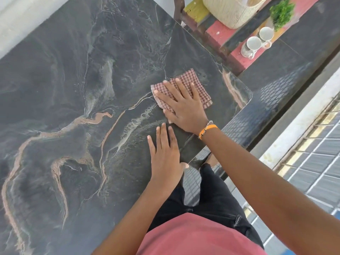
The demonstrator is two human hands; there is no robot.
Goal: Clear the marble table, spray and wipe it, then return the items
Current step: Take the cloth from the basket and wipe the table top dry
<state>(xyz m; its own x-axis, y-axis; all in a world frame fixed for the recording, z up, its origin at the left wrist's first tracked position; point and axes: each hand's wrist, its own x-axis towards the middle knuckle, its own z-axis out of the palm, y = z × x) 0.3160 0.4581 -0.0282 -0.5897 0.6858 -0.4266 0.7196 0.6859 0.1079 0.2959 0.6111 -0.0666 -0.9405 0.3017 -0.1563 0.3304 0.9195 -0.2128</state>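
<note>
The checked cloth lies flat on the dark marble surface near its far right corner, long axis running from near-left to far-right. The right hand presses it with straight, spread fingers. Just nearer than the cloth, the left hand rests flat and open on the marble. No writing is readable.

The tabletop is dark marble, polished smooth, veined in pale grey and rust; its edge by the right wrist is glossy enough to mirror a grid pattern; under the spread fingers of the right hand lies a woven cloth in red-and-white check, matt and nubbly; beyond the fingertips stand two glazed white cups, shiny, beside a coarse woven basket on a painted bench, its paint worn.
</note>
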